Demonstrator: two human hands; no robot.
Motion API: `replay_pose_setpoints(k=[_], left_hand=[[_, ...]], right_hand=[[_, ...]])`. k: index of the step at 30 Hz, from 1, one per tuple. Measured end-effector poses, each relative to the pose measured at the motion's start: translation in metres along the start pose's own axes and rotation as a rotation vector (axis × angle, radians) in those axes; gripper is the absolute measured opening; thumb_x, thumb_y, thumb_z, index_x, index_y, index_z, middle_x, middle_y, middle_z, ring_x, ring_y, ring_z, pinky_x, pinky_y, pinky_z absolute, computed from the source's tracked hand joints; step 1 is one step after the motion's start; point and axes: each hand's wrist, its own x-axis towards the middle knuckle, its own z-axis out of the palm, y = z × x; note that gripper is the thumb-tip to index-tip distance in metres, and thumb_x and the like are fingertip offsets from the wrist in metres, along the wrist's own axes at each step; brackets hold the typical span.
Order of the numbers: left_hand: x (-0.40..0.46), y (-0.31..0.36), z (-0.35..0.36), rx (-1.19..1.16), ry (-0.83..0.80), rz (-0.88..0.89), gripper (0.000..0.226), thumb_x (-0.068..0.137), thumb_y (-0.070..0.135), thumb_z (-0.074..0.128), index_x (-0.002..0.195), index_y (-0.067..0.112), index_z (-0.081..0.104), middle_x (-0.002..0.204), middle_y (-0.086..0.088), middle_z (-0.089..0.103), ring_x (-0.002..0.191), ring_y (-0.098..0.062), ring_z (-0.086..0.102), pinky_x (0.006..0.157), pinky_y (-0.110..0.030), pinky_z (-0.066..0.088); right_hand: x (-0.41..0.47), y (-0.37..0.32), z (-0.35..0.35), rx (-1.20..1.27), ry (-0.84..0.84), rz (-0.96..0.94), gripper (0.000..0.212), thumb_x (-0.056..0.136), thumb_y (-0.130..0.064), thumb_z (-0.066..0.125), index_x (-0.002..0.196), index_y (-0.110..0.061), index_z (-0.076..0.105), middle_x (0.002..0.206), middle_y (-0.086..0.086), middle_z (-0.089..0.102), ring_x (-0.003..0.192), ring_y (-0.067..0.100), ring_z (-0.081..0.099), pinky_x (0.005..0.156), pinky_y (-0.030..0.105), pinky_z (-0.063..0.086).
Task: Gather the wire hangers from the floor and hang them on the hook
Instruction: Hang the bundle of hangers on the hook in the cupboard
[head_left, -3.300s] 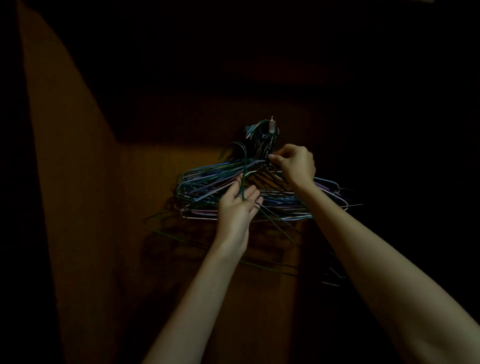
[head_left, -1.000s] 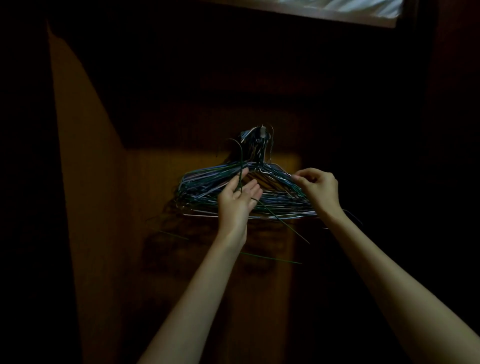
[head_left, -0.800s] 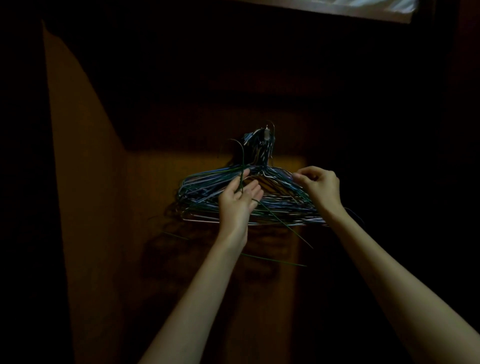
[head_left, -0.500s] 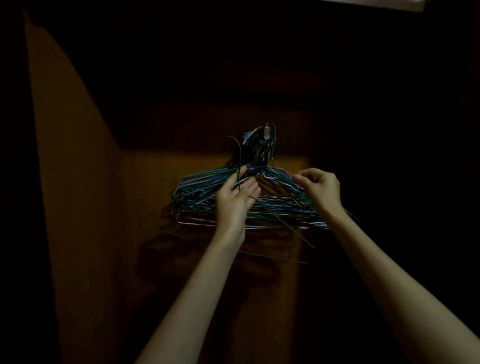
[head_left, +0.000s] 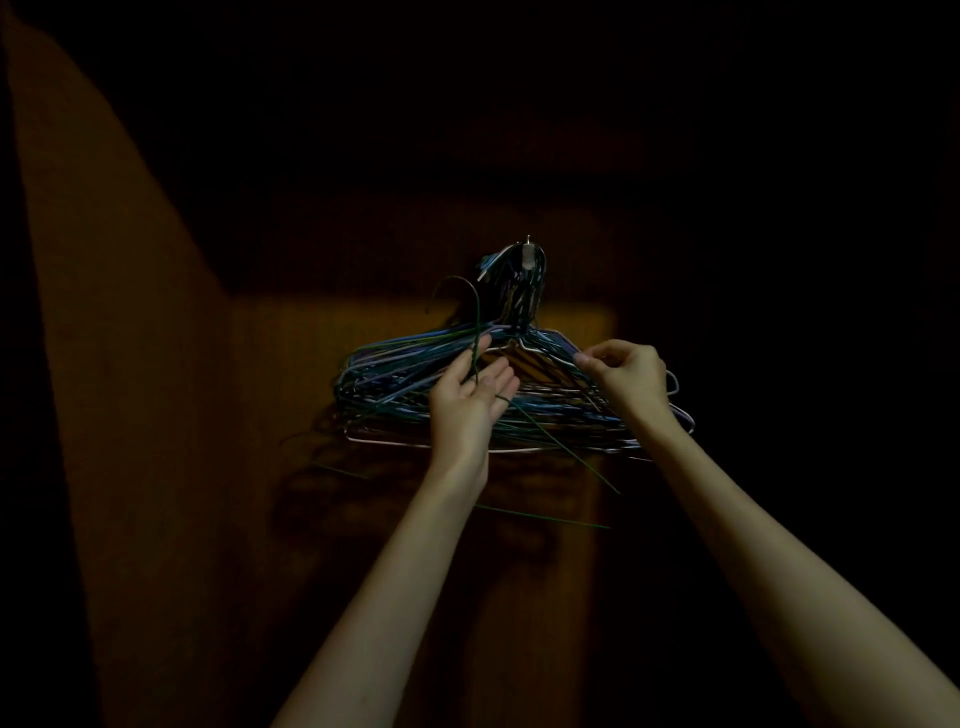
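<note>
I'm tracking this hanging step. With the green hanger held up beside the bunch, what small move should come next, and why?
Probably lift the green hanger with the left hand up and right, toward the hook. Its curved top sits lower and left of the hook, apart from it, while the bunch of hangers already hangs there. The right hand pinches the bunch's wires.

a brown wooden back panel with fine vertical grain fills the middle of the view, lit in a dim orange band across its centre and falling to near black above. a tangle of thin line shadows lies on the lit part of that panel. at the left a wooden side panel stands at an angle to it, its lit face narrowing toward the top. the right side is too dark to make out.
</note>
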Motion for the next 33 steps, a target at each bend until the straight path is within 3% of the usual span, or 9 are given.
replay_pose_setpoints(k=[3,8,17,21,27,33], left_hand=[[-0.002,-0.001,0.001,0.006,-0.003,-0.007,0.042,0.096,-0.005,0.040,0.136,0.007,0.043,0.131,-0.026,0.051,0.118,-0.027,0.056,0.091,-0.024,0.051],[-0.004,-0.002,-0.002,0.002,0.000,-0.023,0.042,0.096,-0.006,0.040,0.136,0.005,0.043,0.132,-0.027,0.049,0.121,-0.029,0.054,0.093,-0.026,0.048],[-0.013,0.004,-0.009,-0.003,-0.017,-0.024,0.042,0.095,-0.008,0.041,0.134,0.007,0.046,0.131,-0.026,0.050,0.120,-0.028,0.055,0.085,-0.021,0.053],[-0.022,0.008,-0.009,-0.002,-0.022,-0.032,0.041,0.096,-0.007,0.038,0.134,0.007,0.045,0.132,-0.027,0.049,0.121,-0.028,0.053,0.091,-0.024,0.050],[-0.043,0.016,-0.008,-0.010,-0.027,-0.034,0.040,0.097,-0.007,0.037,0.134,0.007,0.045,0.131,-0.026,0.050,0.120,-0.028,0.054,0.093,-0.025,0.048],[-0.073,0.024,-0.014,0.000,-0.035,-0.043,0.040,0.098,-0.005,0.036,0.135,0.007,0.044,0.131,-0.026,0.050,0.120,-0.027,0.054,0.096,-0.027,0.047]], right_hand=[[-0.001,0.001,0.002,-0.036,0.033,-0.002,0.010,0.081,-0.032,0.070,0.078,-0.022,0.069,0.076,-0.002,0.065,0.075,0.016,0.062,0.069,0.038,0.052],[-0.010,0.000,0.003,-0.082,0.109,-0.019,0.015,0.078,-0.038,0.073,0.077,-0.025,0.067,0.075,-0.003,0.067,0.070,0.014,0.064,0.060,0.031,0.049],[-0.023,-0.001,-0.001,-0.137,0.110,-0.007,0.009,0.084,-0.027,0.068,0.089,-0.020,0.070,0.089,0.000,0.069,0.084,0.016,0.063,0.071,0.038,0.054],[-0.030,-0.002,-0.007,-0.146,0.120,-0.016,0.007,0.083,-0.026,0.069,0.086,-0.020,0.071,0.097,0.003,0.067,0.089,0.017,0.062,0.075,0.042,0.054],[-0.072,-0.022,-0.019,-0.061,0.025,-0.067,0.003,0.082,-0.021,0.070,0.080,-0.019,0.069,0.078,-0.003,0.065,0.078,0.015,0.061,0.074,0.039,0.052],[-0.134,-0.038,-0.028,0.084,-0.162,-0.085,0.002,0.083,-0.025,0.068,0.082,-0.024,0.069,0.082,-0.006,0.069,0.083,0.012,0.065,0.080,0.041,0.053]])
